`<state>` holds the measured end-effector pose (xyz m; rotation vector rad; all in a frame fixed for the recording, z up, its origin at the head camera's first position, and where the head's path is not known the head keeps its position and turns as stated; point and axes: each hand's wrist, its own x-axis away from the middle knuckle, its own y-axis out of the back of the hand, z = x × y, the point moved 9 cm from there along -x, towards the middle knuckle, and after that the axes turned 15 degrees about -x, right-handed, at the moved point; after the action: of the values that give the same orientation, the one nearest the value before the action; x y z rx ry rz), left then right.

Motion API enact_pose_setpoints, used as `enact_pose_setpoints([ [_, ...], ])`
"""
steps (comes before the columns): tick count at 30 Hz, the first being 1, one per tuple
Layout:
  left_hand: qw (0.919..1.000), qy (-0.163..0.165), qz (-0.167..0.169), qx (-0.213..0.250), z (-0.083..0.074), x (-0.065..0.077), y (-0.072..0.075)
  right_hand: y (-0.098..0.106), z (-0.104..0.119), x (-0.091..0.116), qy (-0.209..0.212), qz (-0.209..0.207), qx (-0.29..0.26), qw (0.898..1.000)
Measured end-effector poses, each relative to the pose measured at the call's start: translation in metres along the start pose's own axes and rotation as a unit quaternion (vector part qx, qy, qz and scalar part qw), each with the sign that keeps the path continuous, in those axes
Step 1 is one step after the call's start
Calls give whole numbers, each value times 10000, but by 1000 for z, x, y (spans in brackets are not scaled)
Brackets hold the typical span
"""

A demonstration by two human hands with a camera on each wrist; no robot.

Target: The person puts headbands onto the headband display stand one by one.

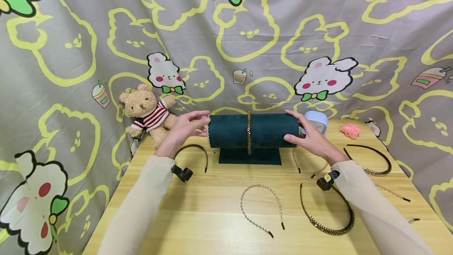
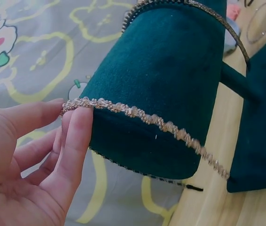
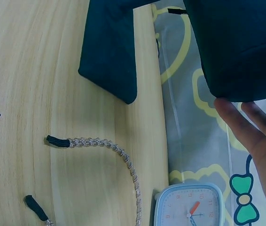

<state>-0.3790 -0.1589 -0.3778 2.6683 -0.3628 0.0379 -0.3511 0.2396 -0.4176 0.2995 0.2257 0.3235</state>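
A dark green velvet headband display stand (image 1: pixel 228 131) with a horizontal roll stands at the back of the table. My left hand (image 1: pixel 189 127) is at the roll's left end, pinching a beaded headband (image 2: pixel 170 128) between thumb and fingers. That headband arches over the roll's end. At the right end, my right hand (image 1: pixel 313 136) holds the roll, thumb in front and a finger on top. The right wrist view shows its fingertips (image 3: pixel 229 110) touching the end's rim. A gold-brown headband (image 1: pixel 249 133) sits around the roll's middle.
A beaded headband (image 1: pixel 242 204) and a dark braided headband (image 1: pixel 332 231) lie in front, several more around the stand. A teddy bear (image 1: pixel 141 103) sits at the back left. A blue clock (image 1: pixel 317 119) and a pink fluffy item (image 1: pixel 350 130) stand at the back right, before a patterned curtain (image 1: pixel 198 42).
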Motion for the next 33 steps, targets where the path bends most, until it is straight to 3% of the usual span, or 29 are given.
enact_pose_setpoints([
  [22,9996,-100,-218,-132,-8,-7,-4,1,1,0,-4,2,-55,10000],
  [29,9991,-317,-216,-166,-5,-4,-3,1,0,0,-25,-12,-53,10000],
  [33,9973,-531,-274,-439,-2,1,0,1,0,0,-35,-15,-10,10000],
])
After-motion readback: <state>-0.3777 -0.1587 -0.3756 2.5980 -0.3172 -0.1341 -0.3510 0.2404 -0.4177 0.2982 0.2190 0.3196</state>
